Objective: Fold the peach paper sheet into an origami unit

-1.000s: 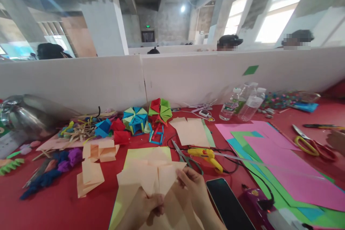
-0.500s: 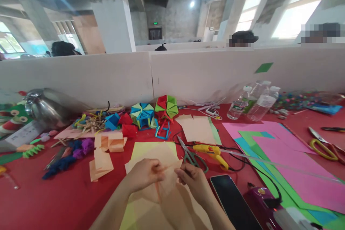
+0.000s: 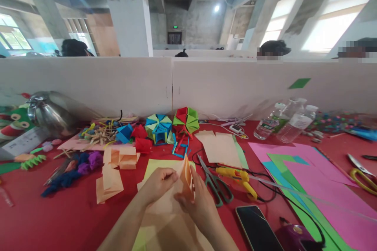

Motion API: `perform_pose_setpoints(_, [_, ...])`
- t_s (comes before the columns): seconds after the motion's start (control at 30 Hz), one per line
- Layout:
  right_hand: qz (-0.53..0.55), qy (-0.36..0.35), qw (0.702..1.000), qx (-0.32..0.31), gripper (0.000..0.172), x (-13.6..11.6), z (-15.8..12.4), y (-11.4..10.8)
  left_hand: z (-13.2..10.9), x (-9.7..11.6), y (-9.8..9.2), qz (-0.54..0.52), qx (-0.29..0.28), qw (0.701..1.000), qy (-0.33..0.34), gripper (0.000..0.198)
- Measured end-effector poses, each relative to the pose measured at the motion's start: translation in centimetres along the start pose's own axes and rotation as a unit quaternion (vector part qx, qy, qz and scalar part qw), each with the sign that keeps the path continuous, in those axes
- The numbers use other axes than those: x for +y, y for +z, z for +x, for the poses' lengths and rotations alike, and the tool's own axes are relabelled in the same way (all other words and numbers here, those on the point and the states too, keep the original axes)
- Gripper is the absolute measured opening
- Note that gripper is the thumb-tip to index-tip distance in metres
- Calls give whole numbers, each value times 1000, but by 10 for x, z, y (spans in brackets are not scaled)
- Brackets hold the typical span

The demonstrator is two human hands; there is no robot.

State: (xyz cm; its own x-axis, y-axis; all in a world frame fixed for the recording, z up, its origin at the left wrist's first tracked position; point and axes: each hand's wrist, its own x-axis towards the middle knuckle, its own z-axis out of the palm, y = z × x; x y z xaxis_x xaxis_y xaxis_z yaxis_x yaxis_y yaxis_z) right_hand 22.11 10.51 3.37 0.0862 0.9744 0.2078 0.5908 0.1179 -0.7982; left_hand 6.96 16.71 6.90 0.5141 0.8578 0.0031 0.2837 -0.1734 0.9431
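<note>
A folded piece of light-orange paper [image 3: 186, 174] stands upright, creased and partly spread, in the grasp of my right hand [image 3: 200, 200]. The thumb lies on its near side and the fingers along its right. My left hand [image 3: 159, 186] is closed with curled fingers close to the paper's left edge; whatever those fingers hold, if anything, is hidden. Below both hands lie light-orange sheets [image 3: 165, 225] over a yellow sheet [image 3: 153, 164]. Other folded orange paper pieces [image 3: 110, 183] rest to the left.
Scissors [image 3: 215, 184], a yellow glue gun [image 3: 234, 174] and a phone [image 3: 257, 227] lie on the right. Coloured sheets [image 3: 321, 192] spread beyond them. Paper models [image 3: 159, 127], bottles [image 3: 296, 123] and a metal jug [image 3: 51, 113] stand along the white partition [image 3: 126, 82].
The orange paper, flat between both hands before, now stands folded upright in my right hand. My left hand's fingers have come off its face. The view has shifted slightly.
</note>
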Motion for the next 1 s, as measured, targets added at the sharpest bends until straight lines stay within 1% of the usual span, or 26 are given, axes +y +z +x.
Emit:
perform_pose_setpoints(0.13, [40,-3,999,-3,74,10,-4,3,-3,2,-4,-22,-27,999,8,42])
perform_pose_setpoints(0.27, [107,6,994,-1,63,7,-6,-2,-5,9,-7,-22,-53,998,36,34])
perform_pose_setpoints(0.4, [140,-5,990,-12,53,-2,-7,-4,-6,13,-7,-11,-29,997,72,23])
perform_pose_setpoints(0.5, [140,-12,990,-11,46,-7,-8,-5,-6,13,-4,-7,-1,995,96,16])
perform_pose_setpoints(0.6, [137,-27,990,-18,43,-9,-9,-7,-6,13,-1,-16,15,993,112,13])
perform_pose_setpoints(0.7, [137,-33,990,-25,43,-10,-11,-7,-6,11,0,-29,18,993,110,13])
perform_pose_setpoints(0.87, [141,-22,989,-20,45,-5,-13,-7,-4,7,-3,-52,3,995,80,13])
perform_pose_setpoints(0.93, [148,-23,989,0,51,-3,-14,-8,-4,6,-5,-57,3,996,71,13])
perform_pose_setpoints(1.0, [133,-44,989,39,57,0,-14,-9,-5,6,-6,-56,3,996,66,15])
